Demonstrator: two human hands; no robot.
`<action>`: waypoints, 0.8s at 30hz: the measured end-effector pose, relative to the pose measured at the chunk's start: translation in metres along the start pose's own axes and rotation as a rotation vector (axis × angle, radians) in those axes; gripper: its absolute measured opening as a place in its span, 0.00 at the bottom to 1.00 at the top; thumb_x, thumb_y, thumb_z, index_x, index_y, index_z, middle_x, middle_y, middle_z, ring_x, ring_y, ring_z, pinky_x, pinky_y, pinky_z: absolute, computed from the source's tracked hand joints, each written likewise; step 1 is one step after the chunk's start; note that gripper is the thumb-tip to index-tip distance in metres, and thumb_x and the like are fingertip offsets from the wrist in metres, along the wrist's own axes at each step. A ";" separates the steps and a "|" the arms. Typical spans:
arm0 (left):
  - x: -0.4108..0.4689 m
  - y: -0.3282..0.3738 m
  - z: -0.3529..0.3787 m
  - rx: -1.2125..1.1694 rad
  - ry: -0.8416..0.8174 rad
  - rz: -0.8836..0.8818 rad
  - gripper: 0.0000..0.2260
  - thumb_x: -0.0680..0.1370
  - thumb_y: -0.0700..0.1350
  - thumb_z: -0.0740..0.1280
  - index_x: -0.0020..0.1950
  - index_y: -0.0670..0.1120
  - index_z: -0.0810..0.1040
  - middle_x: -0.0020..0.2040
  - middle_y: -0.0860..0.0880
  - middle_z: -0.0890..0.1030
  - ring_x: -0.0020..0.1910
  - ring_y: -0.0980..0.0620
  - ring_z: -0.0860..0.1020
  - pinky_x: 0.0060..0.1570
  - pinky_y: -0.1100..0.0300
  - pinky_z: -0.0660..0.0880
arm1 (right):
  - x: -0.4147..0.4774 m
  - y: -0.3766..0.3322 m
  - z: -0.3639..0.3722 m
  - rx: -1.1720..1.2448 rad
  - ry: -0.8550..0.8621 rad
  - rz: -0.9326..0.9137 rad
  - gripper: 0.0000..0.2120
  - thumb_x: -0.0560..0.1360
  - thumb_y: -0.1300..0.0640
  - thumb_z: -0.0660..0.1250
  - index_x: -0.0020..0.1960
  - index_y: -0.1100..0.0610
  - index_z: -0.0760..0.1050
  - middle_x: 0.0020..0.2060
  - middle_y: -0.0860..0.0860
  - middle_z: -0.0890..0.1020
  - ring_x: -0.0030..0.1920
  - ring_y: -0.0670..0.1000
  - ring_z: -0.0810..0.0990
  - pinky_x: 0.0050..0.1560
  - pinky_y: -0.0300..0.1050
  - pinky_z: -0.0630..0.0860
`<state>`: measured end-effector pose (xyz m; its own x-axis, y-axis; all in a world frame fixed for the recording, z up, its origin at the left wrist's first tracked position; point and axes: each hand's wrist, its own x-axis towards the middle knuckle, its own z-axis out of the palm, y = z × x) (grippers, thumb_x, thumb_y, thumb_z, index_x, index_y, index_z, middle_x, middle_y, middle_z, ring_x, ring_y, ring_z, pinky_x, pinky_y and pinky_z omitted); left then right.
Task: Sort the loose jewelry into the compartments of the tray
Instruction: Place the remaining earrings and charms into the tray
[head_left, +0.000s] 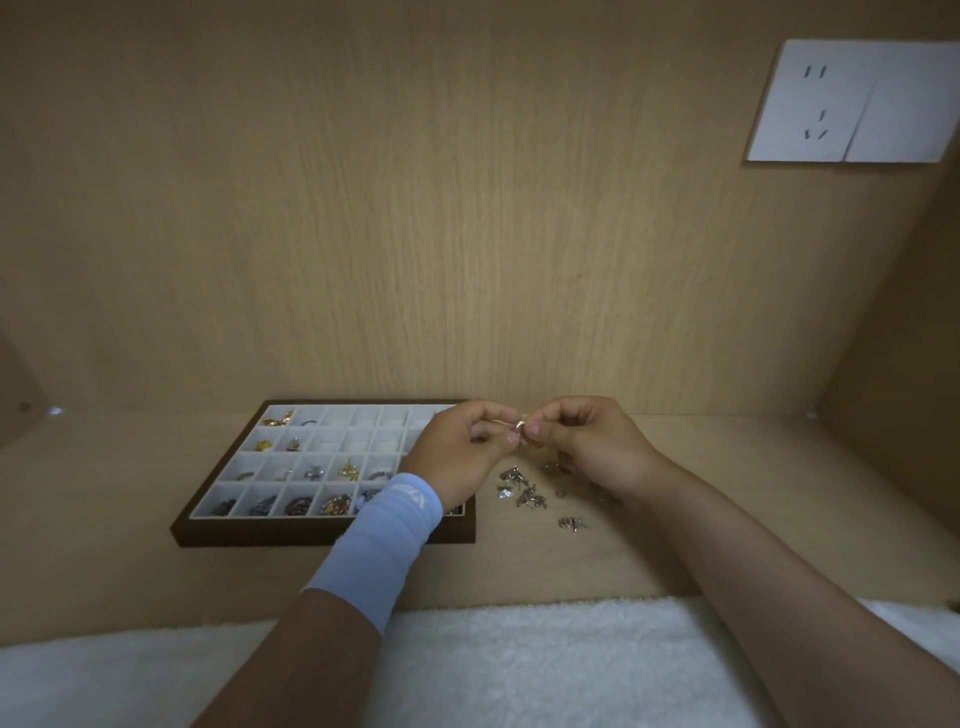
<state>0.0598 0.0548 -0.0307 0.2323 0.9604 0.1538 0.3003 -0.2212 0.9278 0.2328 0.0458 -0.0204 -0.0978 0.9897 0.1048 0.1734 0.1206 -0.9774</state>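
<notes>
A dark-framed tray (218, 535) with white compartments lies on the wooden surface at left; several cells in its near rows and left columns hold gold, silver and dark pieces. My left hand (457, 452) and my right hand (587, 441) meet above the tray's right edge, both pinching one small silver ring (520, 426) between fingertips. Loose silver jewelry (524, 491) lies on the wood just right of the tray, below my hands. My left wrist, in a light blue sleeve, hides the tray's near right cells.
A wooden back wall rises right behind the tray. A white power socket (852, 104) is mounted on it at upper right. A white fluffy cloth (519, 665) covers the near edge of the surface.
</notes>
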 end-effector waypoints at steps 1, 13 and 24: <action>0.000 -0.001 0.000 0.006 -0.001 -0.002 0.06 0.77 0.42 0.68 0.51 0.51 0.81 0.42 0.55 0.86 0.49 0.59 0.82 0.63 0.53 0.74 | 0.001 0.001 0.000 -0.011 0.005 0.003 0.06 0.77 0.64 0.70 0.42 0.61 0.82 0.34 0.51 0.82 0.21 0.39 0.69 0.24 0.30 0.64; 0.002 0.011 -0.002 -0.006 0.108 -0.028 0.03 0.72 0.48 0.74 0.43 0.50 0.83 0.41 0.52 0.85 0.45 0.56 0.83 0.57 0.54 0.77 | 0.005 -0.008 -0.003 -0.052 0.045 -0.047 0.04 0.76 0.61 0.72 0.42 0.57 0.84 0.36 0.57 0.81 0.21 0.41 0.66 0.23 0.33 0.64; 0.002 -0.005 -0.082 0.548 0.169 -0.020 0.11 0.79 0.49 0.64 0.60 0.53 0.79 0.58 0.55 0.79 0.58 0.54 0.75 0.61 0.56 0.70 | 0.051 -0.023 0.034 -0.406 0.000 -0.169 0.06 0.76 0.57 0.72 0.43 0.59 0.85 0.37 0.44 0.85 0.39 0.35 0.81 0.44 0.34 0.75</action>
<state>-0.0175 0.0716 -0.0073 0.0841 0.9692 0.2313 0.7491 -0.2146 0.6268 0.1902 0.0905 0.0013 -0.1576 0.9534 0.2571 0.5264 0.3014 -0.7950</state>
